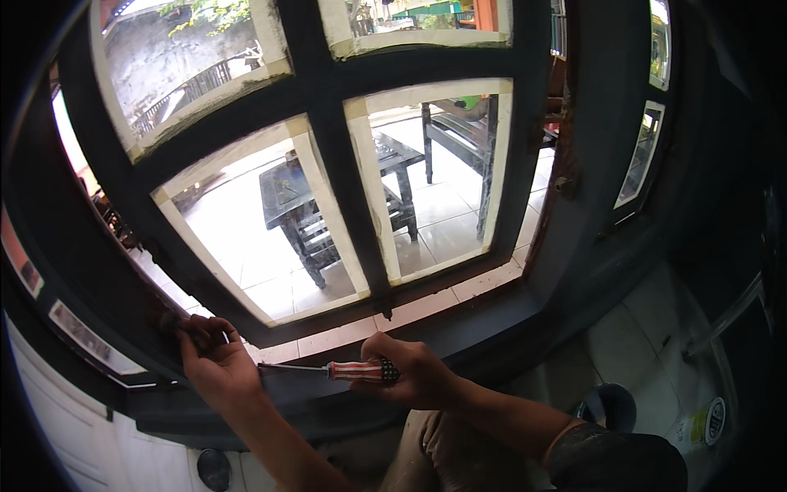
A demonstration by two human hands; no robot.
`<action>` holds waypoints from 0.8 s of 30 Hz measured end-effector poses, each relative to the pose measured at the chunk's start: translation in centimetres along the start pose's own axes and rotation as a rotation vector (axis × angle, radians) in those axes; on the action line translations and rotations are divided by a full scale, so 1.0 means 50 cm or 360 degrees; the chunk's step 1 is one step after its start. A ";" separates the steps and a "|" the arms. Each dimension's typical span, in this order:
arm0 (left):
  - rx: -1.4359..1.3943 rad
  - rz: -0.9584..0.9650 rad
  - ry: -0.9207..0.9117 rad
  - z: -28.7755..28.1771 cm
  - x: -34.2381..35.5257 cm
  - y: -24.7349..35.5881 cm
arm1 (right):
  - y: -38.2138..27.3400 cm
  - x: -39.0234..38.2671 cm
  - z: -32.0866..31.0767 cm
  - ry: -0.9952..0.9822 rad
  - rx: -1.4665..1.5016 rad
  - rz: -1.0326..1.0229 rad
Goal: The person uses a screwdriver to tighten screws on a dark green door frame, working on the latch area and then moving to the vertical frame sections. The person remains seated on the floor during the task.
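Observation:
My right hand (420, 371) is wrapped round a screwdriver (354, 371) with a red-and-white striped handle and a dark, starred end. Its thin metal shaft points left, and the tip comes close to my left wrist. At the lower left corner of the window, my left hand (220, 361) is raised with its fingers curled against the dark frame post. What those fingers pinch is too dark to make out. Right in front of me stands a dark window sash (336, 164) with masking tape round its panes, swung away from the sill (459, 332).
A small latch (387, 312) hangs from the sash's bottom rail. On the floor are a dark round container (214, 469) at the lower left, a dark bucket (608, 407) and a white tub (707, 425) at the right. A dark table (287, 193) stands beyond the glass.

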State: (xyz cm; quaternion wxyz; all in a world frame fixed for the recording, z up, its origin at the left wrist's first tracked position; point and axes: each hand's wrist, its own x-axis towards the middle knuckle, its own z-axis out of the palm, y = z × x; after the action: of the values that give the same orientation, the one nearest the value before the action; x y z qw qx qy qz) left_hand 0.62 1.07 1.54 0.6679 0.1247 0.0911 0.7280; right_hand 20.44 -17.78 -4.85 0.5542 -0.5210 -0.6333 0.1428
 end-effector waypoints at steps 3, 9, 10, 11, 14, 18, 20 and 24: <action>0.0116 0.0061 -0.0148 -0.021 -0.025 -0.018 | -0.001 -0.001 -0.005 0.0004 0.0023 0.0008; 0.0725 0.0674 -0.0725 -0.139 -0.081 0.211 | 0.033 -0.004 -0.014 -0.0127 -0.0033 0.0074; 0.0866 0.1076 -0.0319 -0.171 -0.080 0.247 | 0.032 -0.002 -0.016 -0.0196 -0.0065 0.0083; 0.0775 0.1085 -0.0012 -0.107 -0.147 0.241 | 0.033 0.006 -0.004 -0.0182 -0.0057 0.0068; 0.2076 0.1306 0.0052 -0.308 -0.106 0.374 | 0.020 0.004 -0.006 -0.0086 0.0006 0.0060; 0.2403 0.0631 0.0418 -0.496 -0.142 0.407 | 0.004 0.009 0.016 0.0007 -0.0195 0.0091; 0.2811 0.0260 0.0475 -0.650 -0.142 0.451 | 0.001 0.005 0.025 0.0033 -0.0338 0.0178; 0.3153 0.0010 0.0559 -0.875 -0.163 0.487 | 0.006 -0.005 0.037 0.0087 -0.0497 0.0018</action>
State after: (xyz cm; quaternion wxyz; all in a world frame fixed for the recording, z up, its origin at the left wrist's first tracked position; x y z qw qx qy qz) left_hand -35.16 -7.79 -33.30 0.2385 0.5152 0.7524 0.3339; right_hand 18.97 -17.13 -5.89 0.4828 -0.6081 -0.6294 0.0314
